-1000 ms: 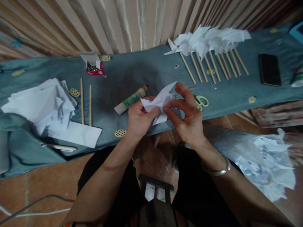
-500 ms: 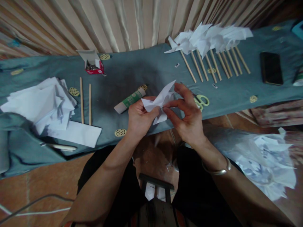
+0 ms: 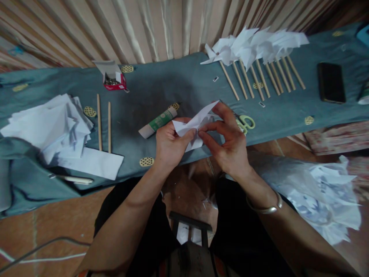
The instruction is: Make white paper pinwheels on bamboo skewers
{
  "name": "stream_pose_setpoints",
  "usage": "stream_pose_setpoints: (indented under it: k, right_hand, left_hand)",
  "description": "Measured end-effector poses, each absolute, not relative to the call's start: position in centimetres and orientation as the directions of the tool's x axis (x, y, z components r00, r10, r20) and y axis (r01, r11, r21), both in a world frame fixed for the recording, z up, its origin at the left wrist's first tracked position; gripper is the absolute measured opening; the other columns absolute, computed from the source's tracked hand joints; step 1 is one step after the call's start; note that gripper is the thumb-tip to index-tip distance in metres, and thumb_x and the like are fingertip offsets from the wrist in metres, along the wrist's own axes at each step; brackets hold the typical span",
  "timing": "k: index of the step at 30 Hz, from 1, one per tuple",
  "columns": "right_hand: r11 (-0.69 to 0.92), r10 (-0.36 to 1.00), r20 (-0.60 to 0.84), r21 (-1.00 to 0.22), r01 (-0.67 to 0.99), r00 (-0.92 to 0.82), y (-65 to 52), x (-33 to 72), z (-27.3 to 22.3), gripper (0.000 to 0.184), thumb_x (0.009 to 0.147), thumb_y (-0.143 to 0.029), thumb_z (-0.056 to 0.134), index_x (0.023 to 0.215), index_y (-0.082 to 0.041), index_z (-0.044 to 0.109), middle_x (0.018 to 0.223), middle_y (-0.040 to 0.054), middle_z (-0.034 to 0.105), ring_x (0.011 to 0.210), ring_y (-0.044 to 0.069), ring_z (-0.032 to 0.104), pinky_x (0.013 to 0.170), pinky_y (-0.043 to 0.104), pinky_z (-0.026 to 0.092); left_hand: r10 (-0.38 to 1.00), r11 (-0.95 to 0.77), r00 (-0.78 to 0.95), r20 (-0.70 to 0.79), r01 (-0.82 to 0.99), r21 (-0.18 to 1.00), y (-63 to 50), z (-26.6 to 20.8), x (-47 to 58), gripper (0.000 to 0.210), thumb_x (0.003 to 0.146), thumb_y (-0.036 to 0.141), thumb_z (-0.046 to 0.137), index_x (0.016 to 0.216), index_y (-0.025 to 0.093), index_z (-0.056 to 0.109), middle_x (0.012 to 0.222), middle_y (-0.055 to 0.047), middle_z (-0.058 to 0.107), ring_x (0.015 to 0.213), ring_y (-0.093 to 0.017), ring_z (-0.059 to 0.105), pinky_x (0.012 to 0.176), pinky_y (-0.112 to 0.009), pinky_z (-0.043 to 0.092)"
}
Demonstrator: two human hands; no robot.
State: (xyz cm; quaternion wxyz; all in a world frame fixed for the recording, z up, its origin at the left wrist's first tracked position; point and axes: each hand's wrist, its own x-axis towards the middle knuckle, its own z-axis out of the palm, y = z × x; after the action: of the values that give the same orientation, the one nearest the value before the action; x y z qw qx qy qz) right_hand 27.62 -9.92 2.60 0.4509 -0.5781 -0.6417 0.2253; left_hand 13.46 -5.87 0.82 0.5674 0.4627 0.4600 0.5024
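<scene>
A folded white paper pinwheel is held over the table's near edge. My left hand is closed on its left side, the thumb pressing near the centre. At that centre the thumb and forefinger of my right hand pinch together; whether a pin sits between them is too small to tell. Its other fingers rest by the paper's right side. Just left of the pinwheel lies a green and white glue stick. Scissors with light green handles lie partly hidden behind my right hand.
Finished pinwheels on sticks lie in a row at the back right, near a phone. An open red box of small metal pieces stands at the back left. Paper sheets, two wooden sticks and a knife-like tool lie left.
The paper's upper blade has tilted slightly to the right. Both hands keep nearly the same place and hold.
</scene>
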Motion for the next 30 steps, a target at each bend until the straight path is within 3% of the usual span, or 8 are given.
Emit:
stream_pose_setpoints:
  k: [22, 26, 30]
  right_hand:
    - [0.157, 0.959, 0.251, -0.856, 0.492, 0.13, -9.9, 27.4, 2.8, 0.006, 0.079, -0.02, 0.066, 0.082, -0.025, 0.069, 0.138, 0.002, 0.052, 0.127, 0.025, 0.051, 0.11, 0.047, 0.038]
    - [0.112, 0.972, 0.186, -0.906, 0.407, 0.146, -9.7, 27.5, 2.4, 0.003, 0.078, -0.022, 0.067, 0.078, -0.022, 0.07, 0.137, 0.0035, 0.053, 0.124, 0.024, 0.053, 0.107, 0.043, 0.041]
    - [0.103, 0.972, 0.156, -0.954, 0.282, 0.173, -9.3, 27.5, 1.5, 0.001, 0.075, -0.023, 0.07, 0.075, -0.023, 0.069, 0.121, 0.0029, 0.062, 0.117, 0.023, 0.057, 0.107, 0.044, 0.04]
  left_hand:
    - [0.997, -0.045, 0.059, 0.047, -0.04, 0.998, -6.1, 0.4, 13.4, 0.016, 0.067, 0.023, 0.074, 0.08, 0.016, 0.069, 0.069, 0.001, 0.07, 0.058, -0.012, 0.062, 0.054, -0.022, 0.05]
    - [0.995, -0.071, 0.075, 0.071, -0.005, 0.997, -6.1, 0.3, 13.4, 0.015, 0.068, 0.024, 0.073, 0.081, 0.017, 0.069, 0.067, 0.002, 0.069, 0.056, -0.011, 0.06, 0.053, -0.021, 0.048]
    - [0.995, -0.074, 0.076, 0.071, 0.035, 0.997, -6.1, 0.5, 13.3, 0.013, 0.068, 0.022, 0.072, 0.079, 0.017, 0.07, 0.066, 0.002, 0.068, 0.055, -0.011, 0.058, 0.051, -0.021, 0.045]
